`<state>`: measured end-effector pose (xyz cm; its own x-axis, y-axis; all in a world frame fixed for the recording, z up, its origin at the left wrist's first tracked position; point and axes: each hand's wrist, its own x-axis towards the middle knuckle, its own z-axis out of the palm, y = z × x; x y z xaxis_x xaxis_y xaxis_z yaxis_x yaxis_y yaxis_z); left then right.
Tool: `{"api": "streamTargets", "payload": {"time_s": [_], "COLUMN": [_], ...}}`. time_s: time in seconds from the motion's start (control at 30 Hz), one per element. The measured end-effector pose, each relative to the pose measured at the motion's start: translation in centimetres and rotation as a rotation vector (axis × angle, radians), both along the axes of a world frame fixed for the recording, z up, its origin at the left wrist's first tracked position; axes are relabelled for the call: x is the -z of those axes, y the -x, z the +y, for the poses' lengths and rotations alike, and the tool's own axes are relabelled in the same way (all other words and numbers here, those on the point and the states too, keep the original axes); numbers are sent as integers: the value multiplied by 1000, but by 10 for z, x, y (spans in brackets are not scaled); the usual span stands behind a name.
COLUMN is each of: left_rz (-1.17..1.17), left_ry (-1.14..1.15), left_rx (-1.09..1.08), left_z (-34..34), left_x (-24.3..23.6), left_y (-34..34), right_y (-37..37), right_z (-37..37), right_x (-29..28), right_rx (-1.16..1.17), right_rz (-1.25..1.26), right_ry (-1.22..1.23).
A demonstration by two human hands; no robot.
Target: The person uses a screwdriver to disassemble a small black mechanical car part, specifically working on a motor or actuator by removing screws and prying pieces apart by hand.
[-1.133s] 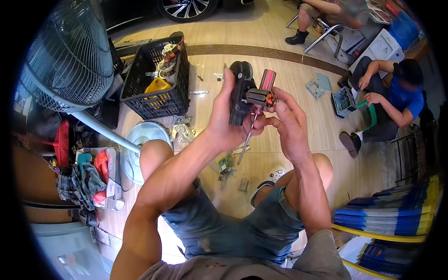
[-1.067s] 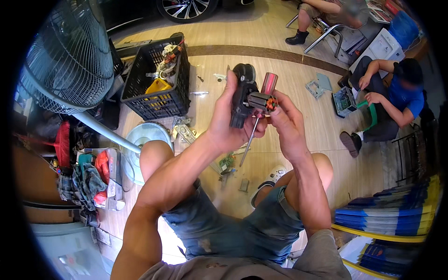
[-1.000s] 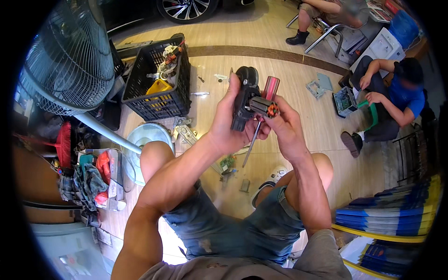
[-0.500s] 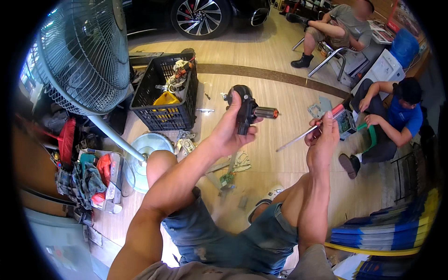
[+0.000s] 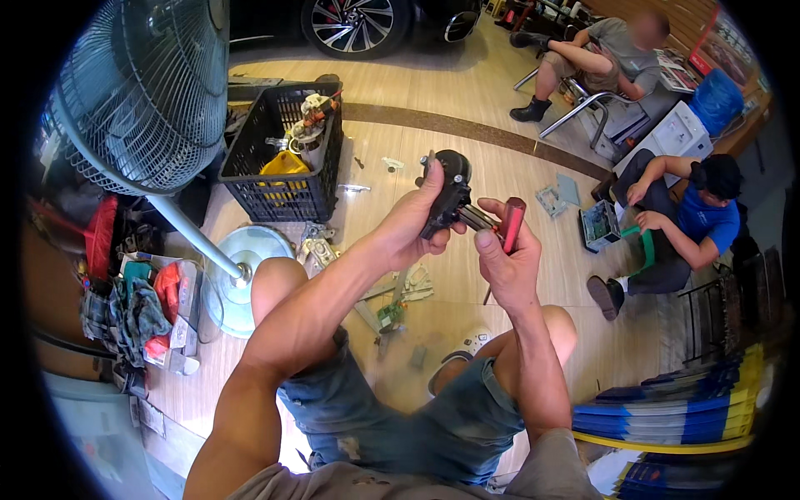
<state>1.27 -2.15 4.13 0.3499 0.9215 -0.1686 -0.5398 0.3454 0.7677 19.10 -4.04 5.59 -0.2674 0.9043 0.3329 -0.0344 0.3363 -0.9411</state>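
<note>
In front of me my left hand (image 5: 408, 223) is wrapped round a black motor unit (image 5: 451, 193), with a rounded housing at its top and a metal motor cylinder (image 5: 476, 218) sticking out to the right. My right hand (image 5: 514, 268) grips a red-handled screwdriver (image 5: 514, 223), its handle pointing up and its thin shaft showing below the fingers. The right fingertips are at the free end of the cylinder; whether they pinch it, I cannot tell.
A black plastic crate (image 5: 279, 196) of parts stands at the left, beside a large floor fan (image 5: 154, 108). Metal and circuit pieces (image 5: 390, 317) lie on the floor between my legs. At the right, one person (image 5: 704, 212) works beside an opened metal box (image 5: 598, 225); another person (image 5: 621, 54) sits on a chair.
My right hand has moved left with the screwdriver, bringing its fingers to the motor cylinder. The screwdriver has turned more upright. My left hand still holds the motor unit, slightly further right.
</note>
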Motion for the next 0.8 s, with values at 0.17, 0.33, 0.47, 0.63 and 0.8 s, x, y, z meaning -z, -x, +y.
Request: {"api": "streamTargets", "payload": {"time_s": [0.17,0.33,0.47,0.63,0.8], "left_rz": [123,141,164,124,157], "left_ry": [20,17,64,69,-10], "left_rx": [-34,-149,-147,-13,-10], "left_z": [8,10,17,25,23], "left_x": [6,6,11,9,-5], "left_y": [4,9,16,23,21], "right_y": [17,17,24,21,18], "right_z": [3,4,6,3,5], "right_x": [8,6,2,3,5], "right_rx": [159,283,329,334,338], "right_rz": [28,-147,-258,-341,-359], "right_ry": [-145,-139,-324,-590,-806]}}
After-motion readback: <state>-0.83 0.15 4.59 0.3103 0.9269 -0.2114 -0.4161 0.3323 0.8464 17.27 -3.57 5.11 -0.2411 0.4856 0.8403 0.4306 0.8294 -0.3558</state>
